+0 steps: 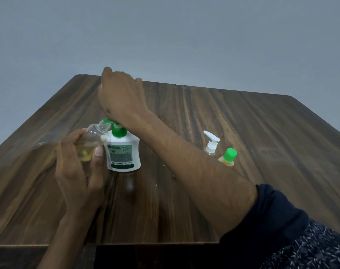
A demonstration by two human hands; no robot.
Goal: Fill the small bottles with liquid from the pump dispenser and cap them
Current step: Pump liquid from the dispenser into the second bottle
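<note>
A white pump dispenser [124, 152] with a green pump head stands on the wooden table [242, 123]. My right hand [120, 98] presses down on the pump head, palm over it, fingers pointing away. My left hand [78, 169] holds a small clear bottle [91, 140], uncapped and tilted, with its neck at the green nozzle. Yellow liquid sits in the bottle's lower part. To the right, a small bottle with a green cap [228, 157] holds yellow liquid, partly hidden by my right forearm.
A small bottle with a white pump top [211, 143] stands beside the green-capped one, its body hidden behind my forearm. The table's near edge runs along the bottom of the view. A plain grey wall lies beyond the table.
</note>
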